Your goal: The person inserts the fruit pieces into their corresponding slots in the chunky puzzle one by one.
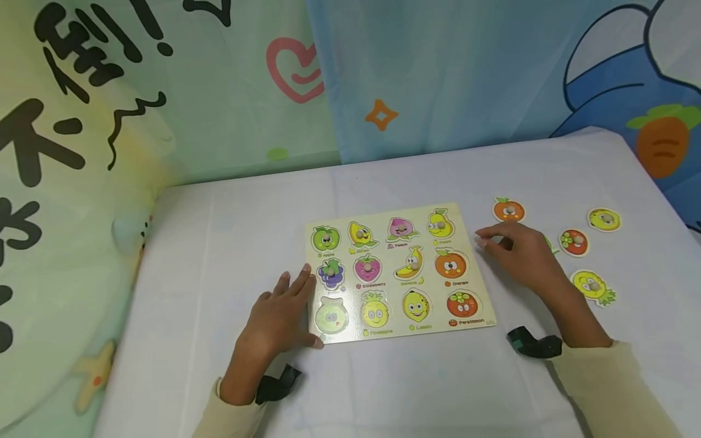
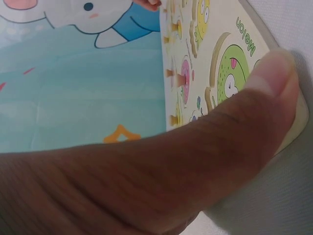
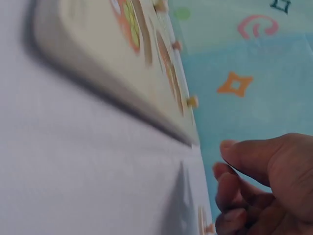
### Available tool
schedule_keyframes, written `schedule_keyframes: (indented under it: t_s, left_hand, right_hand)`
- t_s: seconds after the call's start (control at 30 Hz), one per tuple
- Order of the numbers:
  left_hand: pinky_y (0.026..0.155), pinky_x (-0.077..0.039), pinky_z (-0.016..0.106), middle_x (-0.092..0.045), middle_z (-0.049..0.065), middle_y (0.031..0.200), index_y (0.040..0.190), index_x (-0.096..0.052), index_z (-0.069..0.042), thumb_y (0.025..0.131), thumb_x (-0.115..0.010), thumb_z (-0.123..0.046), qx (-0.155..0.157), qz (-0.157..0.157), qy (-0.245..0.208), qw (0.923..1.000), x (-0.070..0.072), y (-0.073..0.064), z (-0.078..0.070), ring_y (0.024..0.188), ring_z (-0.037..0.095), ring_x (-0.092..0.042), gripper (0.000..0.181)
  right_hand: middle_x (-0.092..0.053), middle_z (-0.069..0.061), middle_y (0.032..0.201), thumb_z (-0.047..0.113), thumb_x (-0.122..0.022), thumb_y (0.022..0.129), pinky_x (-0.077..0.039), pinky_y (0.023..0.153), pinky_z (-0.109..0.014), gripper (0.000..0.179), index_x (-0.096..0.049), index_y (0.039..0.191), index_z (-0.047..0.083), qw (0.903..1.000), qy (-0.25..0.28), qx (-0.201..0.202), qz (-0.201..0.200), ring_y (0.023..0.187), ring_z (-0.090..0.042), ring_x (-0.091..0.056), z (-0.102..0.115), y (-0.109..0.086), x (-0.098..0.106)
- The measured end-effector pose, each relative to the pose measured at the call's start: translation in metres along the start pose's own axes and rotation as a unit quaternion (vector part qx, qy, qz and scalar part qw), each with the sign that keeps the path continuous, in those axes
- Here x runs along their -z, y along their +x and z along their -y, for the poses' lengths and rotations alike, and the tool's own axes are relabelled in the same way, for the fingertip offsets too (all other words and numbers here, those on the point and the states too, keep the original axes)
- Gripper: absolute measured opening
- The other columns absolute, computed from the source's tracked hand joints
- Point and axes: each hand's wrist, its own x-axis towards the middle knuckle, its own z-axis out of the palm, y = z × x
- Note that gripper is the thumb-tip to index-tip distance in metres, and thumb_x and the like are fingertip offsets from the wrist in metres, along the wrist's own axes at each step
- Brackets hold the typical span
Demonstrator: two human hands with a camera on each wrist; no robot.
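A fruit puzzle board [image 1: 383, 336] lies on the table, with several knobbed fruit pieces seated in its upper rows. My left hand [image 1: 282, 322] rests at the board's left edge. Its thumb [image 2: 274, 73] lies over the corner beside the Melon picture [image 2: 232, 71]. Just off the right edge, my right hand [image 1: 523, 255] hovers with fingers loosely bent; nothing shows between thumb and fingertips in the right wrist view. Around it lie loose pieces: an orange [image 1: 508, 210], a persimmon [image 1: 574, 242], a pineapple [image 1: 592, 286] and a yellow round fruit [image 1: 604, 219]. The hand mostly hides a green-edged piece.
A white cloth [image 1: 411, 389] covers the table. Behind it hangs a printed curtain [image 1: 438, 73] with cartoon figures, and another printed surface [image 1: 66, 243] stands along the left side. Black straps [image 1: 533, 342] are at both wrists.
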Motion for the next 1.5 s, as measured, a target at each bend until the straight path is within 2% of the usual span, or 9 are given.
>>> schedule_keyframes:
  t_s: [0.13, 0.27, 0.37, 0.53, 0.67, 0.83, 1.03, 1.2, 1.5]
  left_hand:
    - [0.100, -0.036, 0.063, -0.021, 0.001, 0.159, 0.153, -0.032, -0.013, 0.055, -0.094, -0.038, 0.003, 0.001, -0.002, 1.0000, 0.000, 0.000, 0.000, 0.143, 0.040, -0.021, 0.119]
    - [0.100, -0.035, 0.065, -0.021, 0.001, 0.159, 0.153, -0.032, -0.014, 0.055, -0.095, -0.038, 0.002, 0.001, -0.009, 1.0000, 0.000, 0.000, -0.001, 0.143, 0.040, -0.021, 0.119]
    - [0.100, -0.035, 0.065, -0.022, 0.001, 0.159, 0.153, -0.032, -0.014, 0.054, -0.095, -0.038, 0.004, 0.000, -0.010, 0.9999, 0.000, 0.000, -0.001, 0.143, 0.041, -0.021, 0.119]
    - [0.100, -0.035, 0.064, -0.021, 0.000, 0.159, 0.153, -0.031, -0.015, 0.054, -0.095, -0.038, 0.004, 0.000, -0.009, 0.9999, 0.000, 0.000, -0.001, 0.143, 0.040, -0.020, 0.120]
    - [0.100, -0.036, 0.064, -0.022, 0.001, 0.159, 0.153, -0.032, -0.014, 0.054, -0.095, -0.038, 0.002, 0.001, -0.010, 0.9999, -0.001, 0.000, -0.001, 0.143, 0.040, -0.021, 0.119]
    - [0.100, -0.036, 0.065, -0.022, 0.000, 0.159, 0.153, -0.032, -0.015, 0.054, -0.095, -0.038, 0.005, -0.003, -0.008, 0.9999, -0.001, 0.000, -0.001, 0.143, 0.040, -0.021, 0.120]
    - [0.099, -0.036, 0.065, -0.022, 0.000, 0.159, 0.153, -0.032, -0.016, 0.053, -0.095, -0.038, 0.005, -0.005, -0.007, 1.0000, 0.000, -0.001, -0.001, 0.143, 0.041, -0.021, 0.120]
    - [0.099, -0.036, 0.065, -0.023, 0.001, 0.159, 0.153, -0.033, -0.015, 0.053, -0.095, -0.038, 0.004, -0.004, -0.005, 1.0000, 0.000, 0.000, -0.002, 0.142, 0.041, -0.022, 0.120]
    - [0.099, -0.036, 0.065, -0.021, 0.000, 0.159, 0.154, -0.031, -0.016, 0.053, -0.095, -0.039, 0.007, -0.001, -0.006, 1.0000, 0.000, 0.000, -0.002, 0.143, 0.040, -0.020, 0.121]
  right_hand:
    - [-0.057, -0.022, 0.122, 0.013, -0.064, 0.094, -0.041, 0.065, -0.033, 0.033, -0.064, 0.124, -0.001, 0.9990, 0.004, -0.034, -0.027, 0.084, -0.029, -0.051, -0.012, 0.009, 0.006]
    - [-0.054, -0.023, 0.125, 0.012, -0.064, 0.094, -0.040, 0.061, -0.024, 0.035, -0.062, 0.127, 0.000, 0.9969, 0.014, -0.050, -0.060, 0.085, -0.028, -0.051, -0.023, 0.017, 0.011]
    - [-0.051, -0.023, 0.130, 0.013, -0.064, 0.094, -0.040, 0.059, -0.021, 0.037, -0.060, 0.129, 0.000, 0.9962, 0.025, -0.056, -0.061, 0.086, -0.028, -0.050, -0.028, 0.023, 0.014]
    - [-0.043, -0.028, 0.140, 0.014, -0.060, 0.096, -0.045, 0.073, -0.042, 0.045, -0.052, 0.136, -0.003, 0.9953, 0.023, -0.093, -0.017, 0.098, -0.038, -0.049, -0.035, 0.028, 0.015]
    - [-0.047, -0.029, 0.131, 0.011, -0.057, 0.095, -0.044, 0.077, -0.051, 0.043, -0.052, 0.135, -0.004, 0.9946, 0.017, -0.102, 0.007, 0.100, -0.041, -0.048, -0.037, 0.028, 0.012]
    - [-0.053, -0.023, 0.111, 0.016, -0.056, 0.098, -0.040, 0.067, -0.042, 0.037, -0.059, 0.129, -0.003, 0.9952, 0.005, -0.098, -0.003, 0.092, -0.035, -0.047, -0.036, 0.026, 0.010]
    - [-0.052, -0.024, 0.106, 0.020, -0.056, 0.098, -0.041, 0.068, -0.044, 0.040, -0.057, 0.127, -0.008, 0.9924, -0.012, -0.122, -0.003, 0.091, -0.036, -0.046, -0.030, 0.027, 0.007]
    - [-0.055, -0.023, 0.099, 0.016, -0.057, 0.097, -0.042, 0.070, -0.045, 0.031, -0.061, 0.115, -0.008, 0.9905, -0.029, -0.134, -0.001, 0.089, -0.036, -0.048, -0.023, 0.025, 0.005]
    - [-0.057, -0.023, 0.107, 0.015, -0.058, 0.095, -0.044, 0.070, -0.043, 0.030, -0.064, 0.116, -0.006, 0.9937, -0.020, -0.110, 0.006, 0.090, -0.035, -0.052, -0.013, 0.013, 0.006]
